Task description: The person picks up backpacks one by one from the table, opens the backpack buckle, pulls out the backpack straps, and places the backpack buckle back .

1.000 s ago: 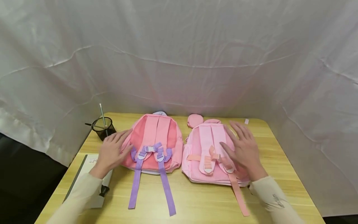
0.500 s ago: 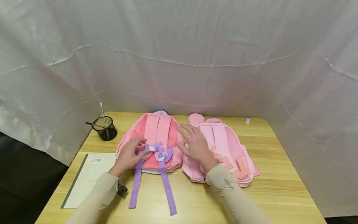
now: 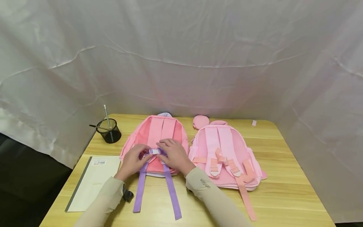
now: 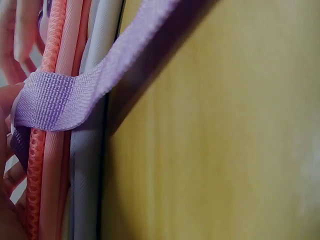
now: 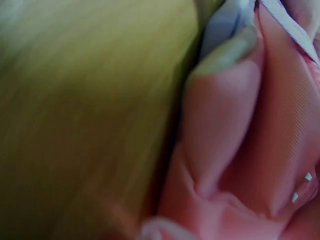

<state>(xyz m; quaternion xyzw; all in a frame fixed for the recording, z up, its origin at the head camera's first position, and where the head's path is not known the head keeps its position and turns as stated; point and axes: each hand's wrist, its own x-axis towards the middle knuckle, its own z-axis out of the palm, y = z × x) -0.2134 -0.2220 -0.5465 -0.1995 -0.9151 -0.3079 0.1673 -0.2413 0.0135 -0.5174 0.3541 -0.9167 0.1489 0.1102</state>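
A coral-pink backpack (image 3: 155,130) lies with its shoulder straps up on the wooden table. My left hand (image 3: 132,161) and right hand (image 3: 175,156) meet over it, at opposite ends of a white-and-purple buckle (image 3: 154,151). Thumb and fingers of each hand pinch around an end of it; the fingertips partly hide the webbing. Two loose purple straps (image 3: 172,197) hang toward the near edge. In the left wrist view, a purple strap (image 4: 55,100) bends over the bag's edge beside my fingers. The right wrist view shows the pink side of the backpack (image 5: 225,115), slightly blurred.
A second, lighter pink backpack (image 3: 238,138) lies at right, with peach straps and a round pink pouch (image 3: 201,121) behind it. At left stand a black mesh pen holder (image 3: 112,135) and a white notebook (image 3: 95,183). Grey cloth (image 3: 181,63) surrounds the table.
My right hand has left the lighter pink backpack and moved left to the coral one. The left hand has come inward from that bag's left side, and both now pinch at the buckle.
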